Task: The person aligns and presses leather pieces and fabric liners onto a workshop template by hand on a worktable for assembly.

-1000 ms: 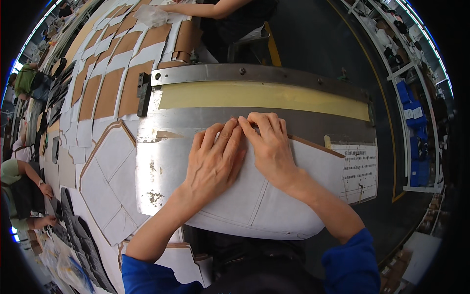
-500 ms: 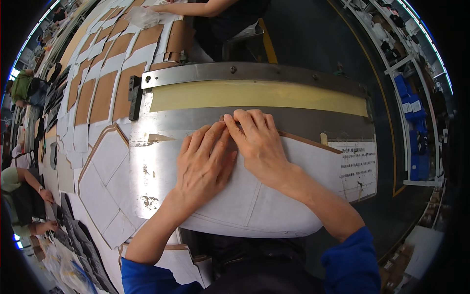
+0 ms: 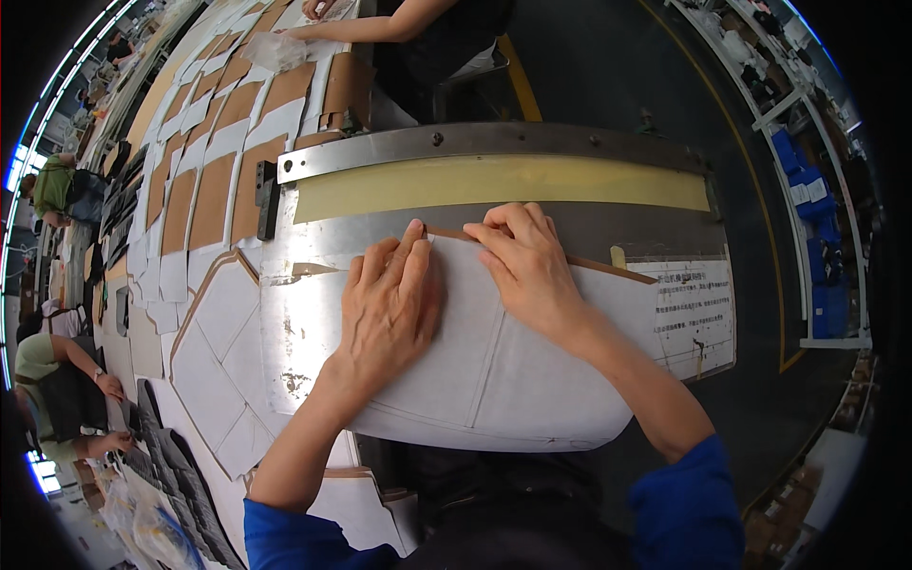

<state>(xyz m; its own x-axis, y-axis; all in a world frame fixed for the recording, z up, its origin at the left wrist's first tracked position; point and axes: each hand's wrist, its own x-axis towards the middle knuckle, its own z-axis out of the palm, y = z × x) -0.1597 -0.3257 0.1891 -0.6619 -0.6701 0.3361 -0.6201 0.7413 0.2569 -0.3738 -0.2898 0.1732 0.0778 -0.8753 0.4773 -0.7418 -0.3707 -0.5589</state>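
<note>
A white panel (image 3: 475, 351) with a narrow brown folded edge lies on a metal plate (image 3: 294, 366), its curved near side overhanging the front. My left hand (image 3: 388, 299) rests on its left part, fingers stretched forward and the tips at the brown edge. To the right, my right hand (image 3: 532, 271) has its fingers bent, thumb and forefinger pinching the brown edge. Beyond both hands a yellow strip (image 3: 503, 182) runs across the plate beneath a metal bar (image 3: 494, 139). The panel's left end is partly hidden by my left forearm.
Stacked white panels with brown edges (image 3: 223, 370) lie on the table at left. Farther off are rows of brown and white pieces (image 3: 204, 204). A co-worker's arm (image 3: 380, 27) reaches over the far table. Shelving with blue bins (image 3: 812, 204) stands at right.
My hands have moved apart along the brown edge: the right slid rightward, the left slightly leftward, baring the edge between them.
</note>
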